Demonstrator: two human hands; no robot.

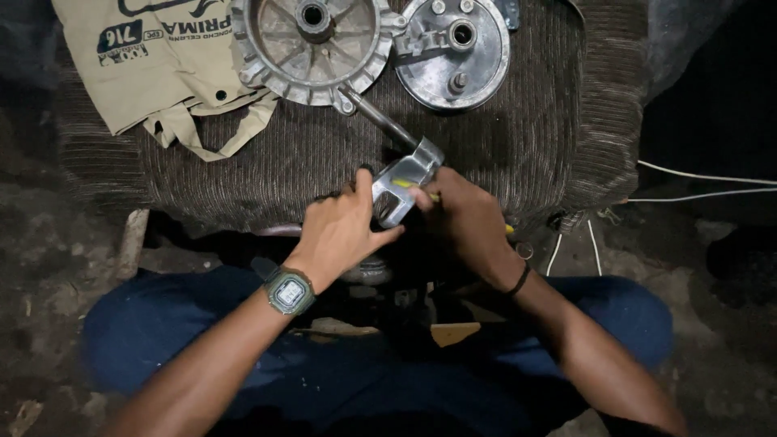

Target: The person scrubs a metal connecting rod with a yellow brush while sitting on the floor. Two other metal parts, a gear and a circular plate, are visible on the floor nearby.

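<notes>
1. Both hands met at frame centre on a small silvery metal bracket [405, 188] with a yellow-handled tool [421, 191] — its tip hidden.
2. Left hand [344, 231] fingers curled against the bracket; right hand [465, 222] pinched the tool.
3. Above lay a round ribbed grey metal housing [312, 48], a round metal cover plate [453, 53] and, upper left, a beige cloth bag [154, 65] — all cut off on a brown ribbed cushion [526, 137].

I see bare forearms, a green square digital watch [289, 292] at lower left, a thin black wristband [520, 280] right of centre, dark blue trousers [162, 324] below.
</notes>
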